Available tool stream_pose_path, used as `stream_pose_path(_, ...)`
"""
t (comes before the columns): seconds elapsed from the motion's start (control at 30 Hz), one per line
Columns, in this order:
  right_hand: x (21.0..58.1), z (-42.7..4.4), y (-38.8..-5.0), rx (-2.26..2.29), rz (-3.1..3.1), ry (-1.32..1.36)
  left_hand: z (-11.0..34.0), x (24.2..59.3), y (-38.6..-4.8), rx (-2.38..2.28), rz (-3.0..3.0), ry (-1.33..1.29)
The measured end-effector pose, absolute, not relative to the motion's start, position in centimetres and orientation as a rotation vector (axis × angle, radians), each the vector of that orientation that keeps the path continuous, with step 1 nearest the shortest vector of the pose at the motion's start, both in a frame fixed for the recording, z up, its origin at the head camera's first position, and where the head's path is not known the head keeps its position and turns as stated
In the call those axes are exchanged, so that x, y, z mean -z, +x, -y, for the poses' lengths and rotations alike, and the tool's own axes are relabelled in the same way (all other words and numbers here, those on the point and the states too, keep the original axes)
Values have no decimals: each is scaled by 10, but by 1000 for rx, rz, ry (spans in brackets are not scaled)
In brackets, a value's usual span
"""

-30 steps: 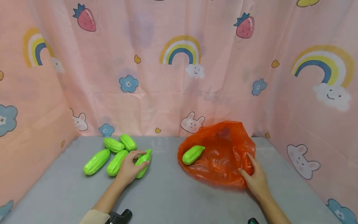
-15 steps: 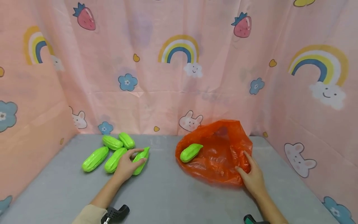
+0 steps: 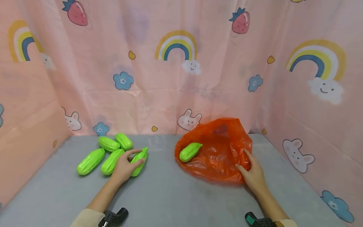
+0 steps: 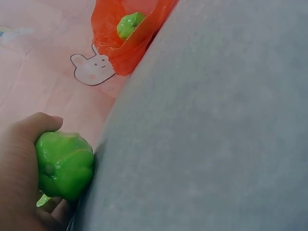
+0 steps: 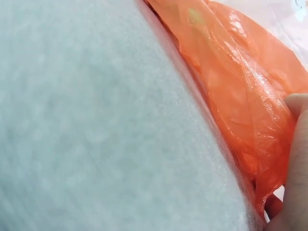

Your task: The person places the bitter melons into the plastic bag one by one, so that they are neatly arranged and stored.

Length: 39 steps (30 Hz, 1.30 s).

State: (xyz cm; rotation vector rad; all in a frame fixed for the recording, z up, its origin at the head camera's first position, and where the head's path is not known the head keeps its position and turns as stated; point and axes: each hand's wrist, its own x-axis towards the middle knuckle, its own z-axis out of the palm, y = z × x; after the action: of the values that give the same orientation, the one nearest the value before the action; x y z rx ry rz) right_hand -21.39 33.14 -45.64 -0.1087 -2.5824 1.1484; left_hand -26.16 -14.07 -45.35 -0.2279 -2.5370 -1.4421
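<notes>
My left hand [image 3: 122, 169] curls thumb and fingers round a green ridged gourd [image 3: 138, 169], low at the grey table; in the left wrist view, the end of this gourd [image 4: 66, 166] faces the camera. My right hand [image 3: 256, 177] holds the right side of an orange plastic bag [image 3: 216, 164], thumb inside the mouth and the other fingers partly hidden by the plastic. Spread wide, the bag's mouth faces me. Another gourd [image 3: 190, 152] lies just inside its left edge, with the tip pointing right.
Left of my left hand lie several more gourds [image 3: 90, 161] in a loose group. The grey table [image 3: 175, 201] stretches between them and the bag. A pink printed curtain [image 3: 158, 104] encloses the back and both sides.
The whole scene shifts slightly up and left as the head view moves. Both hands keep their holds on the gourd and the bag, with little visible movement.
</notes>
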Motion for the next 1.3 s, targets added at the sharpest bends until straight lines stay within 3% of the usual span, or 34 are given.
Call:
stream_pose_path(0.57, 455, -331, -215, -1253, 2589, -182, 137, 432, -263, 1732, 2500, -98)
stream_pose_path(1.3, 454, -330, -215, -1296, 2575, -234, 55, 393, -281, 1458, 2525, -581)
